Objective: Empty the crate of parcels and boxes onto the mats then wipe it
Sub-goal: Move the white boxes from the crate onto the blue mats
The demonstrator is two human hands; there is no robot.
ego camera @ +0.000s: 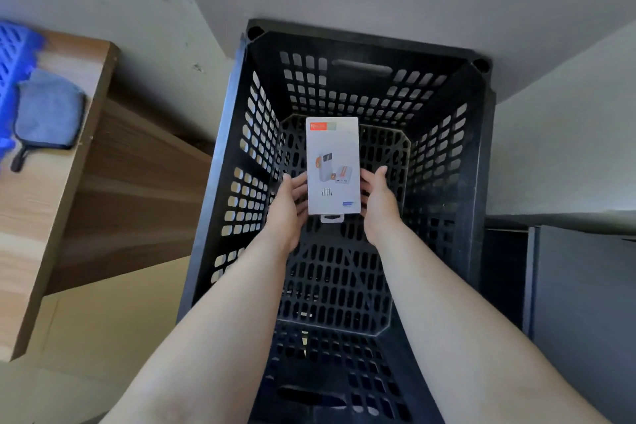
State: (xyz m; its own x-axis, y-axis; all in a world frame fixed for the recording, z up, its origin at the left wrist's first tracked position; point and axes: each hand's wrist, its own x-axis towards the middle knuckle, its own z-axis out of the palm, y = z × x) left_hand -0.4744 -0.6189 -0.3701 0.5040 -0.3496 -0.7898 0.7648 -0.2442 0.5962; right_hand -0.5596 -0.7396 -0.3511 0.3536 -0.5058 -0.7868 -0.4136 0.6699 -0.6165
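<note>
Both hands grip flat white box (pixel 333 165), perforated black crate (pixel 447 162).

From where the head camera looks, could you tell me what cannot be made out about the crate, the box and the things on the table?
- Small print on the white box, head view: too small to read.
- Fingers of the left hand and right hand: partly hidden behind the box.
- Black crate: near wall cut off by the bottom edge.
- Blue basket beside the grey cloth: cut off by the left edge, blurred.
- Mats: out of view.
</note>
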